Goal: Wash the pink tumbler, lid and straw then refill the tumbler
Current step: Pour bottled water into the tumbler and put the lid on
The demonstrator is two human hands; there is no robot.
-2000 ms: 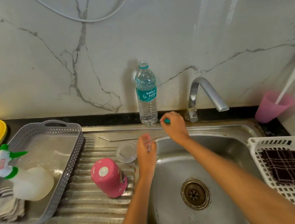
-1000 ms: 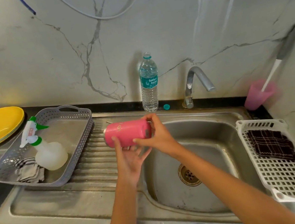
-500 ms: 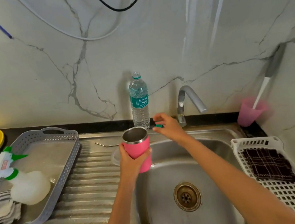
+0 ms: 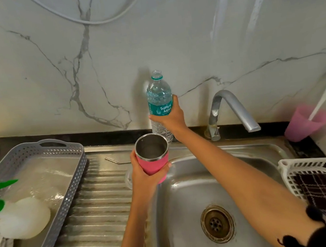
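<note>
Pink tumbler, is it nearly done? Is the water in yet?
Nearly. Washing looks finished: the straw and clear lid lie on the drainboard. Right now the left hand holds the pink tumbler upright, looking empty, and the right hand grips the uncapped water bottle. Left to do: pour the water in, then probably fit lid and straw.

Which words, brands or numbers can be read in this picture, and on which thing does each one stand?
"Suriya Aqua": teal label of the water bottle, gripped by the right hand.
Any smaller print on that label: too small to read.
Red mark on the spray bottle: too blurred to read.
Pink tumbler, in the left hand: no text shows.
</note>
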